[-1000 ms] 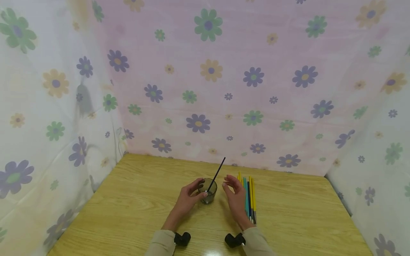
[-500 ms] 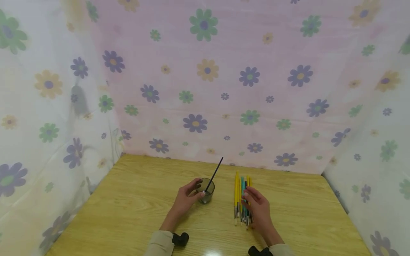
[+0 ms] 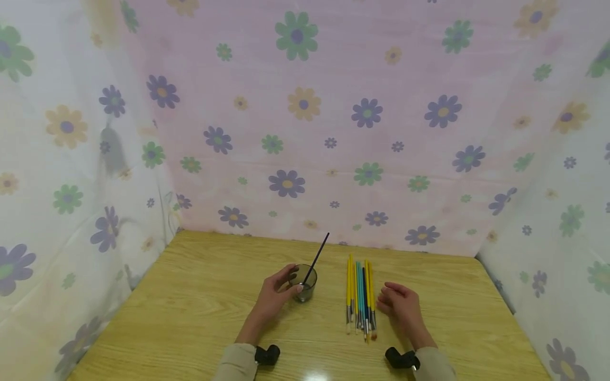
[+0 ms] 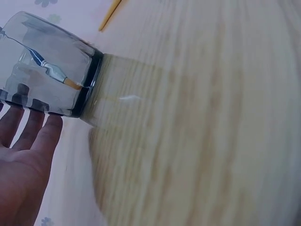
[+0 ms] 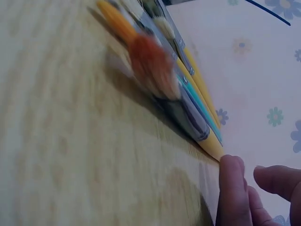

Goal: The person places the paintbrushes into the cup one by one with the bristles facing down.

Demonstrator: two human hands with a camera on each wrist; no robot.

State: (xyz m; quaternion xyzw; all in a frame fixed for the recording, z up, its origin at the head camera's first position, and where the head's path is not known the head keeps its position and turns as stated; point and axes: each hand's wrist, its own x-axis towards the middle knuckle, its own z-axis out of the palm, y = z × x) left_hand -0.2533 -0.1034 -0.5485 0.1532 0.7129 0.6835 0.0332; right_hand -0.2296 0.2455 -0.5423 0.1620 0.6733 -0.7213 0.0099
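Note:
In the head view my left hand (image 3: 270,302) holds a smoky clear glass (image 3: 310,292) around its side. One dark-handled paintbrush (image 3: 320,254) leans in the glass, handle up and to the right. Through the glass wall in the left wrist view, its orange bristle tip (image 4: 71,84) is down at the base. Just right of a row of paintbrushes (image 3: 359,291) lies my right hand (image 3: 404,311), fingers loosely bent and holding nothing. The right wrist view has a fingertip close to a yellow handle beyond a brush with reddish bristles (image 5: 153,66); contact cannot be made out.
The brushes lie side by side, yellow, teal and dark handles away from me, bristles towards me. They rest on a wood-grain table (image 3: 200,307). A flowered cloth (image 3: 305,143) hangs behind the table and along both sides.
My right hand has moved right from beside the glass, passing over the paintbrushes to their right side. The row of brushes is now uncovered. My left hand stays on the glass.

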